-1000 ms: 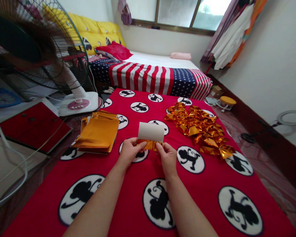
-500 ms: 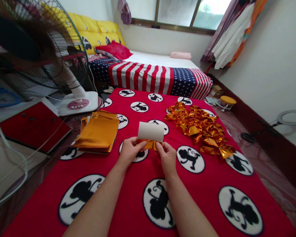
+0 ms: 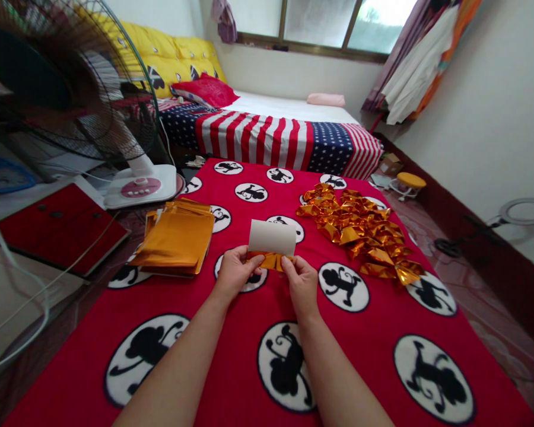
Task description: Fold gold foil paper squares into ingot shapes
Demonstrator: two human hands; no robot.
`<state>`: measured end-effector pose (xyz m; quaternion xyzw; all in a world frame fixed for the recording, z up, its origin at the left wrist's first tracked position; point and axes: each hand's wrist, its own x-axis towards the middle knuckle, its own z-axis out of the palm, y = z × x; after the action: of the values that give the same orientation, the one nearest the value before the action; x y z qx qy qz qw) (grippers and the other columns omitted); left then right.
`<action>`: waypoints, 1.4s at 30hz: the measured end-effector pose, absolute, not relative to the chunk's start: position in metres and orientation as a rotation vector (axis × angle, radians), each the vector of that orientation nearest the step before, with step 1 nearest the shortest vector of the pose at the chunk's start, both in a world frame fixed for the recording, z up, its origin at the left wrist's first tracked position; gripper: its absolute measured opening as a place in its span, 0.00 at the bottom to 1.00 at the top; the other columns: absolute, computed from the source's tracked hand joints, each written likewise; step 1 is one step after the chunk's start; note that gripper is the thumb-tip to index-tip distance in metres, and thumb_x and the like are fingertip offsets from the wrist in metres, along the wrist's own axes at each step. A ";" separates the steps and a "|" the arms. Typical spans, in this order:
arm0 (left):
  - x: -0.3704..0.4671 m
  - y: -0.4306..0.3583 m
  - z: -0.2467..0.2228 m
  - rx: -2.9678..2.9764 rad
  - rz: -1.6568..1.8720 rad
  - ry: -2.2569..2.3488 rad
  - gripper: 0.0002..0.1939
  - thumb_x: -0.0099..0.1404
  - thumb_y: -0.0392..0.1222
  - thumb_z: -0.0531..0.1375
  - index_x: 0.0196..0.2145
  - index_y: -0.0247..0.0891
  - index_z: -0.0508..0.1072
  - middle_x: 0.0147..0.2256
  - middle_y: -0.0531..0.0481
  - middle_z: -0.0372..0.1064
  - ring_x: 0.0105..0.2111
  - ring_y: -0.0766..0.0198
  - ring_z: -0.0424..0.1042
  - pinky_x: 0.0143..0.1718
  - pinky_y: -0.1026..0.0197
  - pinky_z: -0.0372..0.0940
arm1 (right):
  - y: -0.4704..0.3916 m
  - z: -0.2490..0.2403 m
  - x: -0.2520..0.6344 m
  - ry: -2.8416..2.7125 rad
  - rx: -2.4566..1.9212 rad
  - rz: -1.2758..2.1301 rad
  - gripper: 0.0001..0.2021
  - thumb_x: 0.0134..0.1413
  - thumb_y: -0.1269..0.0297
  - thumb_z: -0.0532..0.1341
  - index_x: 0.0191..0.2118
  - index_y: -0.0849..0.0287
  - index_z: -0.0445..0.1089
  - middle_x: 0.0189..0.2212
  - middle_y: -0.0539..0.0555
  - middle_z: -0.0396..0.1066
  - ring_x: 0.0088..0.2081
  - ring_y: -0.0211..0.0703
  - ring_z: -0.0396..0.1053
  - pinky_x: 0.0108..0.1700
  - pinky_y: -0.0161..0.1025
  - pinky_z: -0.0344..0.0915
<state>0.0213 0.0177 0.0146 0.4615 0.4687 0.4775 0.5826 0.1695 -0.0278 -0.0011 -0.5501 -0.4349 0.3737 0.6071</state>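
A sheet of gold foil paper is held at the middle, its white back upright and curved, its near edge folded over to show gold. My left hand pinches the folded strip at its left end, thumb on top. At the right end, my right hand grips the same strip between thumb and fingers. To the left lies a stack of flat gold sheets. Several folded shiny gold pieces are heaped to the right.
The red cloth with monkey prints covers the surface under my hands. A fan with a white base stands at the left. Beyond are a bed, a yellow stool and a ring light.
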 end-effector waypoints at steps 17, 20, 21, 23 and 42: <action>0.020 0.019 0.005 1.158 1.082 1.110 0.19 0.52 0.49 0.67 0.36 0.31 0.76 0.17 0.54 0.70 0.15 0.71 0.65 0.15 0.71 0.56 | -0.028 0.000 0.169 -1.003 -1.268 0.856 0.15 0.55 0.52 0.62 0.26 0.60 0.69 0.21 0.47 0.64 0.24 0.36 0.60 0.27 0.32 0.58; 0.021 0.018 0.008 1.147 1.084 1.098 0.20 0.51 0.50 0.68 0.36 0.31 0.76 0.17 0.54 0.69 0.15 0.71 0.66 0.15 0.71 0.57 | -0.027 0.000 0.168 -0.983 -1.252 0.874 0.15 0.54 0.53 0.62 0.26 0.60 0.69 0.21 0.47 0.64 0.25 0.36 0.60 0.26 0.32 0.59; 0.021 0.017 0.009 1.141 1.082 1.096 0.20 0.51 0.51 0.68 0.35 0.31 0.76 0.17 0.54 0.69 0.15 0.70 0.66 0.15 0.71 0.57 | -0.027 0.000 0.168 -0.976 -1.249 0.876 0.15 0.54 0.53 0.62 0.26 0.60 0.69 0.21 0.47 0.63 0.25 0.36 0.60 0.26 0.32 0.59; 0.022 0.017 0.012 1.127 1.085 1.095 0.21 0.50 0.51 0.68 0.35 0.31 0.76 0.17 0.54 0.69 0.15 0.70 0.66 0.15 0.71 0.57 | -0.027 -0.001 0.168 -0.968 -1.243 0.874 0.15 0.54 0.53 0.63 0.26 0.60 0.69 0.21 0.46 0.63 0.24 0.35 0.59 0.26 0.32 0.58; 0.025 0.015 0.017 1.086 1.093 1.072 0.22 0.47 0.48 0.70 0.36 0.32 0.75 0.20 0.54 0.71 0.17 0.70 0.67 0.17 0.70 0.60 | -0.027 -0.001 0.168 -0.945 -1.244 0.847 0.14 0.54 0.54 0.62 0.25 0.60 0.68 0.21 0.46 0.62 0.25 0.35 0.57 0.27 0.32 0.57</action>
<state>0.0253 0.0146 0.0168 0.4666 0.4609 0.4696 0.5911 0.1684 -0.0267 -0.0006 -0.5434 -0.4127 0.3698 0.6306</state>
